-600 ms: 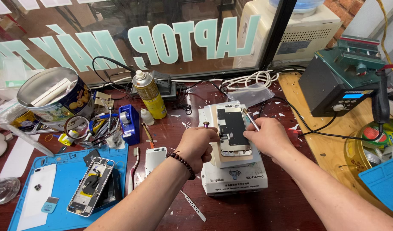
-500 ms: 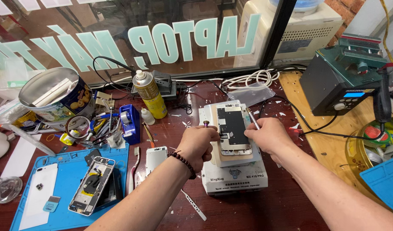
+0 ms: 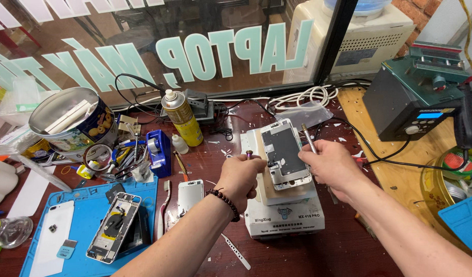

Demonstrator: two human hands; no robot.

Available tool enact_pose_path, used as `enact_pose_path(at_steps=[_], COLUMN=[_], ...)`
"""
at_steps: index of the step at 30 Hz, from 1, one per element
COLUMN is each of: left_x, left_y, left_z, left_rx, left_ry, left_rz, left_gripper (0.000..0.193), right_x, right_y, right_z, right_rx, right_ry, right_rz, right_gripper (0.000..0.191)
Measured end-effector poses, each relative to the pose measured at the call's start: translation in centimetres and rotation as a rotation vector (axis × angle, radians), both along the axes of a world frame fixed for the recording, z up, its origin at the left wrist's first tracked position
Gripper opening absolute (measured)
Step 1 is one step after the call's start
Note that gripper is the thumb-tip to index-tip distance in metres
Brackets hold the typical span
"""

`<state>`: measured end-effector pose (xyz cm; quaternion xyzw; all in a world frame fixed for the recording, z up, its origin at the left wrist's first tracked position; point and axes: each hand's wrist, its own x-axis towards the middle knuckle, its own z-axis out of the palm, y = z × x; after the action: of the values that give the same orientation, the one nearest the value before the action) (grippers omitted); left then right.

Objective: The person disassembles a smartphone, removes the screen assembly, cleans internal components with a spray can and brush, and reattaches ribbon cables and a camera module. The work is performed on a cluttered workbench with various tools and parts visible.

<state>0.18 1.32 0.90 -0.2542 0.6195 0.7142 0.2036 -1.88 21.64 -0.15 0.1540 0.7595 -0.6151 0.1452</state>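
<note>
The right hand (image 3: 332,166) is closed around a thin metal tool (image 3: 309,139), its tip pointing up and away past the upper right edge of the screen (image 3: 284,154). The left hand (image 3: 242,174) is curled into a loose fist at the screen's left edge; a small dark knob shows above its knuckles, but what it pinches cannot be told. A bead bracelet (image 3: 223,201) sits on that wrist.

The screen lies face down, slightly tilted, on the pad of a white heater box (image 3: 284,218) in the middle of the red table (image 3: 343,246). Its back shows a dark panel and a metal plate still in place, so the strip-down looks to be at an early stage: the screen is already off its phone, but nothing has visibly been lifted from it yet.

To the left, a phone body (image 3: 114,226) lies opened on a blue mat (image 3: 87,197), with a white back cover (image 3: 53,233) beside it and another small phone (image 3: 190,195) just off the mat. A spray can (image 3: 180,115) and a round tin (image 3: 71,120) stand near the window, a soldering station (image 3: 415,105) at right
</note>
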Motion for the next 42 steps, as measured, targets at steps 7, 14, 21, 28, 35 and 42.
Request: enact_pose_path(at_steps=[7, 14, 21, 28, 35, 42], left_x=[-1.8, -2.7, -2.4, -2.6, -2.5, -2.4], left_y=[1.1, 2.1, 2.3, 2.2, 2.1, 2.0], left_z=[1.8, 2.1, 1.3, 1.0, 1.4, 1.5], left_rx=[0.228, 0.570, 0.753, 0.759, 0.747, 0.668], left_ry=[0.168, 0.134, 0.115, 0.103, 0.114, 0.179], left_rz=[0.067, -0.035, -0.178, -0.187, -0.178, -0.131], left_gripper=[0.031, 0.026, 0.023, 0.028, 0.026, 0.023], right_x=[0.9, 1.6, 1.9, 1.8, 1.7, 1.9], right_y=[-0.1, -0.5, -0.5, -0.3, -0.4, -0.5], right_z=[4.7, 7.5, 7.5, 7.7, 7.7, 7.8], right_rx=[-0.309, -0.590, -0.567, -0.562, -0.537, -0.538], right_ry=[0.173, 0.155, 0.138, 0.145, 0.143, 0.149], right_rz=[0.015, 0.123, 0.108, 0.145, 0.141, 0.111], right_gripper=[0.009, 0.014, 0.015, 0.018, 0.018, 0.019])
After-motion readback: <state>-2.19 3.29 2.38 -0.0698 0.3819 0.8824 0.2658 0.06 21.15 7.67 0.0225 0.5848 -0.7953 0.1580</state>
